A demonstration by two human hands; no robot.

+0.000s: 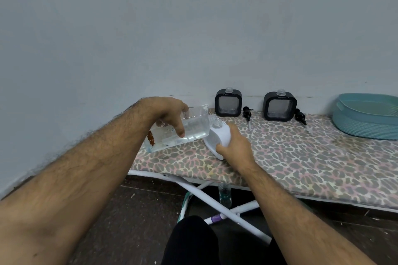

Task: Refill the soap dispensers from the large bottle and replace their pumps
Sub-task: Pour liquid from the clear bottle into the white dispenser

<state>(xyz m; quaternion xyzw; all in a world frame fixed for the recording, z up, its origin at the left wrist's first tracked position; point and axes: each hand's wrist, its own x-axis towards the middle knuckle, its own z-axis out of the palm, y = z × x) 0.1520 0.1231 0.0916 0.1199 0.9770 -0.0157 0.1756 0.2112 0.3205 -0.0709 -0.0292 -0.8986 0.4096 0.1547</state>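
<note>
on the leopard-print board, set against a pale blue wall, the tilted large bottle is gripped by the left hand; beside it, the white dispenser is held by the right hand.

Both forearms are bare, with no sleeve reaching into the picture, and dark hair grows along them up to the wrists. The left hand and the right hand wear no glove, no ring and no watch, and their fingernails are cut short. At the bottom edge, between the two arms, a rounded shape in plain black cloth shows, which seems to be a leg of the person in dark trousers.
</note>
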